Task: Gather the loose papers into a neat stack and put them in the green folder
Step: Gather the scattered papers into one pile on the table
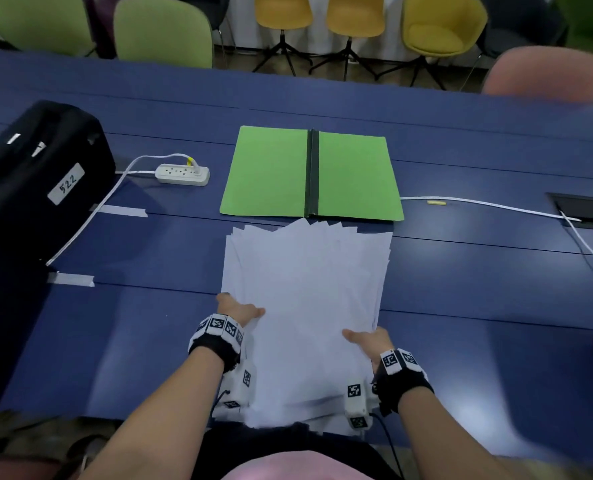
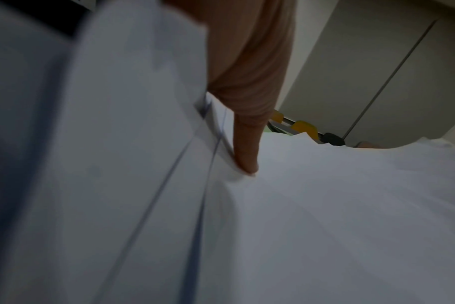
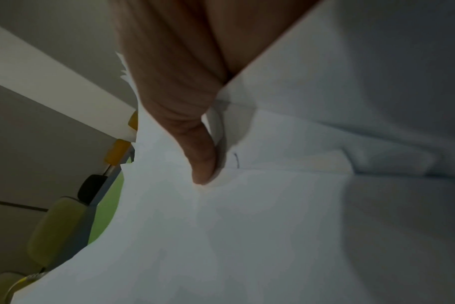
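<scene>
The papers (image 1: 305, 306) form a rough white stack on the blue table (image 1: 478, 289), near the person, with the far edges fanned and uneven. The left hand (image 1: 238, 311) grips the stack's left edge towards its near end, thumb on top. The right hand (image 1: 368, 337) grips the right edge a little nearer still, thumb likewise on top. In the left wrist view a thumb (image 2: 246, 148) presses down into the top sheet; the right wrist view shows the same on the other side, the other fingers hidden under the sheets. The stack lies between the two hands and runs away from them. The folder (image 1: 271, 174) lies open and flat just beyond the papers' far edge, its dark spine in the middle. A power strip (image 1: 182, 174) sits left of the folder.
</scene>
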